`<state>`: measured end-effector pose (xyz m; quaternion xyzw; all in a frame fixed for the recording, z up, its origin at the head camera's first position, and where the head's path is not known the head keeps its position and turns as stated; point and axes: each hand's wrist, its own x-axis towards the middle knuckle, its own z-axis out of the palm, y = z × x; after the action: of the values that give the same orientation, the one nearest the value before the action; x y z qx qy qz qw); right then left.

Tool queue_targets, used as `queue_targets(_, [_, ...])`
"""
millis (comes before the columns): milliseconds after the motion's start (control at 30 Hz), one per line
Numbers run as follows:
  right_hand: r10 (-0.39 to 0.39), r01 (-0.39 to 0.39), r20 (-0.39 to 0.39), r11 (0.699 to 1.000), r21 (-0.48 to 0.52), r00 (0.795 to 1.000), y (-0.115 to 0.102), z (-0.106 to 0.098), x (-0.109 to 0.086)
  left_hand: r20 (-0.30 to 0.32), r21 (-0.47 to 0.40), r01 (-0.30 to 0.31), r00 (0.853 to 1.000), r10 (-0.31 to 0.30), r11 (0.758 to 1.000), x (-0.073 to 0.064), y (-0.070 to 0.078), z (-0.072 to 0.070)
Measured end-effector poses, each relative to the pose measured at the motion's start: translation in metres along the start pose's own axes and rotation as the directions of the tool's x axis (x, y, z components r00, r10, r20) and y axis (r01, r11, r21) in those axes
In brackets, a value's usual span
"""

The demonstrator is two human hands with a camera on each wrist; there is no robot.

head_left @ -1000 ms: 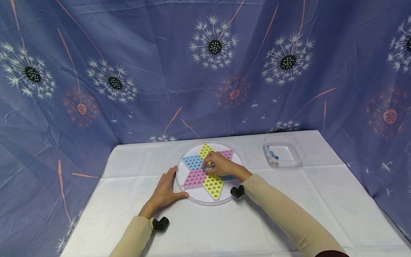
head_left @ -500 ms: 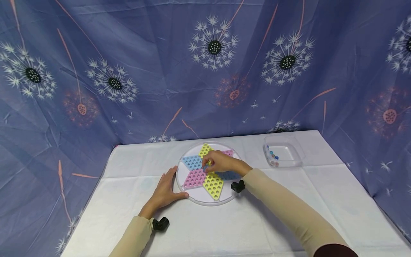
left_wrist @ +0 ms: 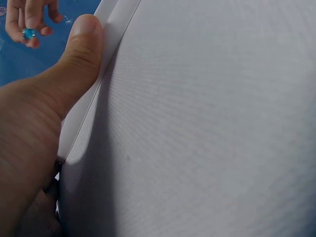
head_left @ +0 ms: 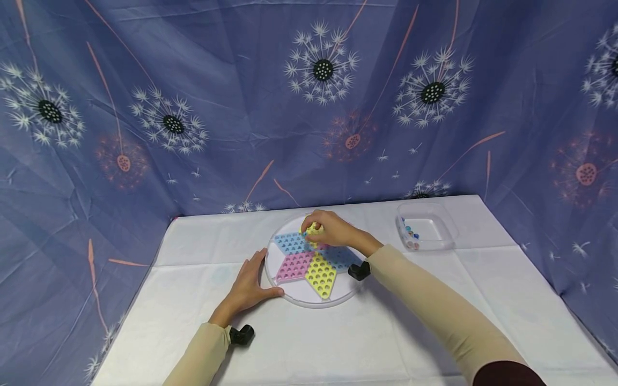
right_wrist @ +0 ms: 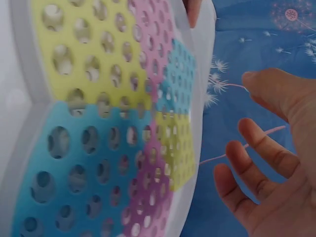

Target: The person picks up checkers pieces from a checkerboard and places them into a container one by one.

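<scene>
A round white Chinese checkers board (head_left: 289, 294) lies on the table, its star of yellow, pink and blue points full of holes. My left hand (head_left: 248, 287) rests at the board's left rim, fingers and thumb spread. In the left wrist view its thumb (left_wrist: 84, 49) lies along the white rim. Over the far part of the board, my right hand (head_left: 333, 229) pinches a clear blue marble (left_wrist: 28, 33), seen between the fingertips in the left wrist view. In the right wrist view, the right hand (right_wrist: 269, 163) is raised off the board and the marble is not visible.
A clear plastic box (head_left: 436, 246) stands at the back right of the table, with several blue and brownish marbles (head_left: 411, 235) in its left side. White cloth (head_left: 367, 343) covers the table. Behind it hangs a blue curtain (head_left: 232, 107) with dandelion prints.
My right hand has gone from the star's centre up and toward the board's far side, now with the blue marble between its fingertips. My left hand stays at the rim.
</scene>
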<state>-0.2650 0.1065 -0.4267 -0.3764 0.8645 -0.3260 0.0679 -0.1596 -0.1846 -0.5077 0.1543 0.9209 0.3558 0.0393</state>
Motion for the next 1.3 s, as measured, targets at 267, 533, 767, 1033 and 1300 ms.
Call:
queue_targets(267, [-0.009,0.009,-0.069,1.0,0.013,0.998,-0.007,-0.01,0.002,0.001,0.001,0.003,1.0,-0.003,1.0,-0.001,0.0,0.0])
queue_targets(533, [-0.013,0.014,-0.085,1.0,0.014,0.996,-0.007,-0.012,0.003,0.001,0.003,0.01,1.0,-0.01,1.0,0.0,0.0,0.0])
queue_targets(767, [0.0,0.001,-0.088,1.0,0.013,0.996,-0.003,-0.009,0.003,0.006,0.003,0.017,1.0,-0.017,1.0,0.0,0.0,0.0])
queue_targets(1033, [0.0,0.004,-0.088,0.999,0.043,0.996,0.0,-0.011,0.0,0.0,0.006,0.008,1.0,-0.008,1.0,0.0,-0.001,0.001])
queue_targets(1300, [0.021,-0.018,-0.137,1.0,0.022,0.99,0.007,-0.018,-0.011,0.002,0.001,0.01,1.0,-0.01,1.0,0.0,-0.002,0.001])
